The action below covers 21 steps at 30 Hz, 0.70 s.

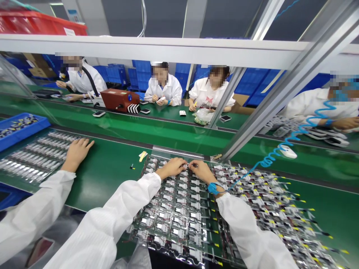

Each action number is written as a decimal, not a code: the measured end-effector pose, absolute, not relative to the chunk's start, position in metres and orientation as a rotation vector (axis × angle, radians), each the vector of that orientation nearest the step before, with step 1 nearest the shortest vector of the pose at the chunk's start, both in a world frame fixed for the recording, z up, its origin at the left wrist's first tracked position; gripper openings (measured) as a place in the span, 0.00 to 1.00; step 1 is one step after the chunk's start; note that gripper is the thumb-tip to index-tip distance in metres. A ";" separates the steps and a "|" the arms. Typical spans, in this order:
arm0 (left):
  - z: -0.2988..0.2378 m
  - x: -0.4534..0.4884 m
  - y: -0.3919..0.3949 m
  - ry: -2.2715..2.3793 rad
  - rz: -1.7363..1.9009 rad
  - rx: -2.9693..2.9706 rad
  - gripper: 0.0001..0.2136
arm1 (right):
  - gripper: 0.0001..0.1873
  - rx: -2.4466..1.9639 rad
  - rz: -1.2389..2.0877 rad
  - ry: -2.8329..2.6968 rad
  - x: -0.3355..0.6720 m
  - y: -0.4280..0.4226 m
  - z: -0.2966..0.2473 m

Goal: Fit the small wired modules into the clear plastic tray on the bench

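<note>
My left hand (171, 167) and my right hand (201, 170) meet at the far edge of a clear tray (157, 244) filled with rows of small circuit modules with red and black wires. Both hands have their fingers pinched together on one small module (188, 165) in the tray's back row. A blue wrist strap (212, 188) sits on my right wrist, and its coiled blue cord (269, 158) runs off to the upper right. Both my arms are in white sleeves.
A co-worker's hand (77, 151) lies flat on a tray of silver parts (33, 158) at the left, by a blue bin (25, 127). More modules with yellow tags (280, 209) lie to the right. Across the green belt (174, 130) several people sit beyond a red-brown box (119, 100). A slanted metal post (269, 108) stands at the right.
</note>
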State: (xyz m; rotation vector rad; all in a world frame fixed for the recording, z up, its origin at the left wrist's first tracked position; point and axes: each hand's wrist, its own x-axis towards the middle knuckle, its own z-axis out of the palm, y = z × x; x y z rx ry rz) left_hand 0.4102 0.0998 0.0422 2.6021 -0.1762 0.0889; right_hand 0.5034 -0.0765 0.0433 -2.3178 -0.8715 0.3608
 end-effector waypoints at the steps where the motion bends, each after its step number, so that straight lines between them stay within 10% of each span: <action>1: 0.042 0.411 0.100 -0.178 0.087 2.603 0.11 | 0.10 -2.316 0.363 -0.869 0.504 -0.076 0.043; 21: 0.039 0.416 0.103 -0.169 0.042 2.637 0.12 | 0.08 -2.214 0.547 -0.521 0.499 -0.076 0.037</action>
